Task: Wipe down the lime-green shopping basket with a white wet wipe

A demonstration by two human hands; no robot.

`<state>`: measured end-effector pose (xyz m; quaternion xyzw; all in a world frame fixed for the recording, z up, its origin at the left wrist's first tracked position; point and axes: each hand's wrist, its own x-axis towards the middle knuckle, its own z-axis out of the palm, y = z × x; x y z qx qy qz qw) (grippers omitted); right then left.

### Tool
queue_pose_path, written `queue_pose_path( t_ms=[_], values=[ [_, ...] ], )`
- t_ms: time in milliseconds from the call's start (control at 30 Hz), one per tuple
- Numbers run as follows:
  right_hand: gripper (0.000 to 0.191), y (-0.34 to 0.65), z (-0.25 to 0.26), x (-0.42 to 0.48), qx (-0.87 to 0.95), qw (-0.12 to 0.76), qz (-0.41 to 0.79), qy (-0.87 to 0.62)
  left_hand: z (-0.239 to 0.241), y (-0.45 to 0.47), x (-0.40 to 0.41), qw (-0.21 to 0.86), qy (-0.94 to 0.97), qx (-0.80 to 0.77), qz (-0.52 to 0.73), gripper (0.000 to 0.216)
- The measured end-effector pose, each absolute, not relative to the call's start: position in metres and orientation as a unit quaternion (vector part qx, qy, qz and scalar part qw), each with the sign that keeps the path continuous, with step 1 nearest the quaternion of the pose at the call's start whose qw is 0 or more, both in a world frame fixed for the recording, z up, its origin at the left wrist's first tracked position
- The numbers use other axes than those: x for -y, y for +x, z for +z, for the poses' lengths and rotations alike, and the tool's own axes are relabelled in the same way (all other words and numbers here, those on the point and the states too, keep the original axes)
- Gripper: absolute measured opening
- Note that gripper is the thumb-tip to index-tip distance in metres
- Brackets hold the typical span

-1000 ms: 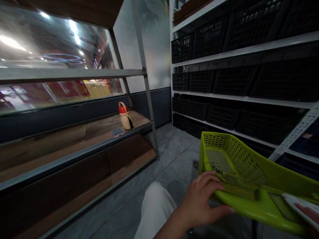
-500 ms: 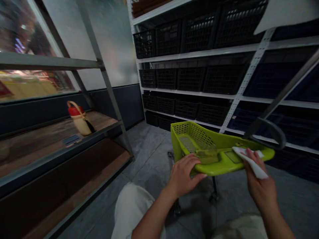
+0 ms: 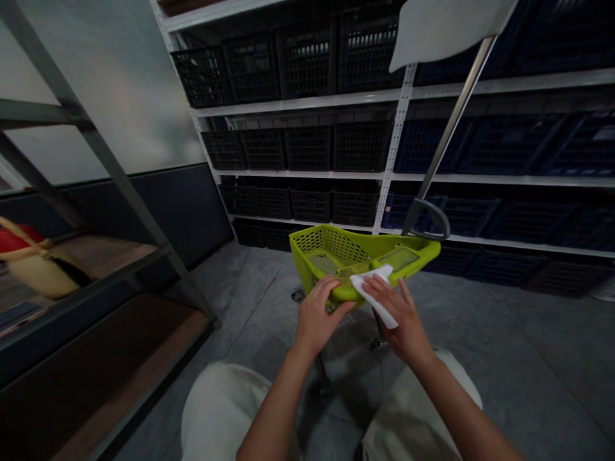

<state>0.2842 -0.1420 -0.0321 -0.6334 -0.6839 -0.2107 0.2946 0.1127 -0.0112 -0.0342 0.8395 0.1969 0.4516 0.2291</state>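
No text, brand or number is legible in the head view. One small pale tag (image 3: 388, 208) is on the front of a blue crate (image 3: 408, 211), near its left edge; its print is too small to read. A pale patch (image 3: 604, 132) marks the front of another blue crate (image 3: 576, 144), higher up; whether it is a label cannot be determined. The framed panel (image 3: 400, 257) near the right end of the green basket (image 3: 300, 262) shows no readable marking.

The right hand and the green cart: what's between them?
In the head view, a white cloth lies between the right hand and the green cart.
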Motion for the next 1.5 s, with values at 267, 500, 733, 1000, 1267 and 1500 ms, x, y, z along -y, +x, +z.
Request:
queue_pose_path(
  t_ms=[267, 500, 733, 1000, 1267, 1500],
  values=[
    [0.069, 0.266, -0.030, 0.137, 0.614, 0.321, -0.248, -0.678, -0.040, 0.115, 0.019, 0.227, 0.825, -0.202, 0.477, 0.036],
    [0.061, 0.249, -0.029, 0.130, 0.705, 0.280, -0.243, -0.605, -0.041, 0.107, 0.015, 0.235, 0.819, -0.199, 0.484, 0.039],
    [0.064, 0.306, -0.036, 0.143, 0.567, 0.334, -0.283, -0.698, -0.035, 0.105, 0.016, 0.249, 0.812, -0.196, 0.490, 0.039],
    [0.061, 0.225, -0.035, 0.129, 0.711, 0.300, -0.247, -0.586, -0.045, 0.103, 0.013, 0.240, 0.813, -0.212, 0.486, 0.043],
    [0.059, 0.301, -0.049, 0.142, 0.601, 0.349, -0.283, -0.661, -0.037, 0.105, 0.014, 0.259, 0.810, -0.194, 0.489, 0.038],
    [0.064, 0.231, -0.037, 0.126, 0.656, 0.327, -0.253, -0.632, -0.042, 0.105, 0.014, 0.258, 0.810, -0.203, 0.486, 0.037]
  ],
)
